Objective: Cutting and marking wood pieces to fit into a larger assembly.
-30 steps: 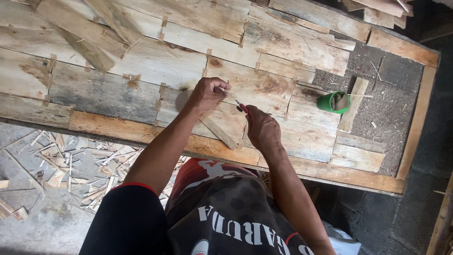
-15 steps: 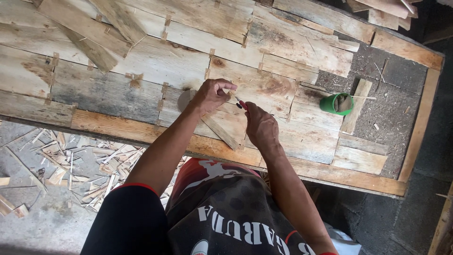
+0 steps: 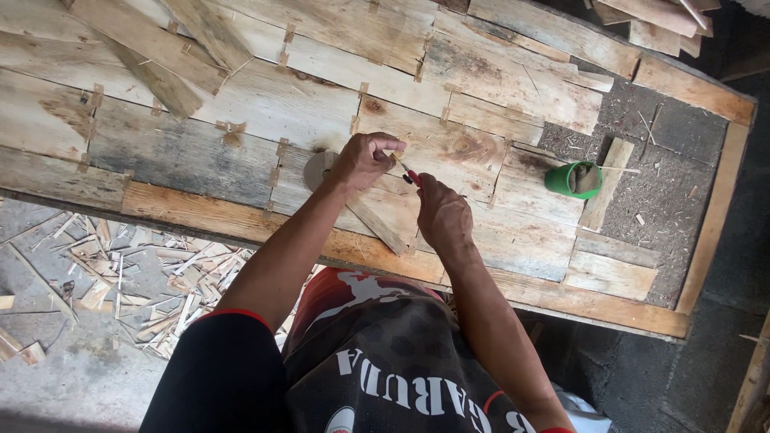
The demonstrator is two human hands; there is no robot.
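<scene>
My left hand is closed over a thin wooden strip that lies slanted on the plank panel. A small pale piece shows at its fingertips. My right hand grips a small red-handled tool whose tip points at the left fingertips. Both hands meet over the middle of the panel, near its front rail.
A green cup stands to the right on the bare grey part of the surface. Loose wood strips lie at the panel's upper left and far right. Wood offcuts litter the concrete floor at the lower left.
The two hands stay together at the same spot over the strip; the left fingers shift slightly against the tool tip. The view has moved a little.
</scene>
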